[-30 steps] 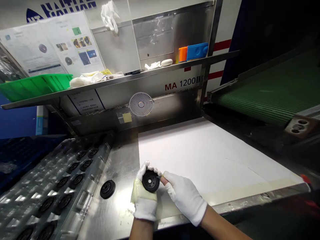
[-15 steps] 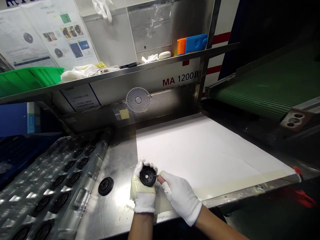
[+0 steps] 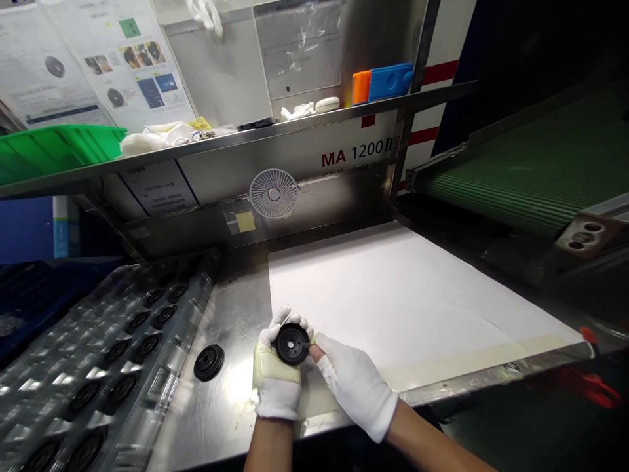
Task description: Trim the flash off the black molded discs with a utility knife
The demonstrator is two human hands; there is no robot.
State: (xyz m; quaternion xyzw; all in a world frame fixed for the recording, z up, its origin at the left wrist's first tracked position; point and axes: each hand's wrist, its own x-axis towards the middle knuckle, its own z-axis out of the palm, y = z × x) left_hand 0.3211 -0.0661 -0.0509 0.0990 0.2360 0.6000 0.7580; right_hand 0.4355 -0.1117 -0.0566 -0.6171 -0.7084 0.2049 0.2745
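My left hand (image 3: 276, 383), in a white glove with tape round the palm, grips a round black plastic disc (image 3: 292, 343) with small holes, held face up above the steel bench. My right hand (image 3: 354, 383), also gloved, is pinched at the disc's right edge, with a thin sliver between its fingertips that I cannot name. A second black disc (image 3: 209, 362) lies loose on the bench (image 3: 230, 314) to the left of my hands. A clear blister tray (image 3: 105, 367) with several black discs in its pockets fills the lower left.
A white sheet (image 3: 393, 301) covers the bench to the right. A small round fan (image 3: 274, 193) hangs on the back wall. The shelf above carries a green bin (image 3: 54, 147), cloths, and orange and blue blocks (image 3: 383, 82). A green conveyor belt (image 3: 531, 170) runs at right.
The view has shifted slightly. My hands stay together on the disc, which has turned a little in my left hand's grip; the loose disc has not moved.
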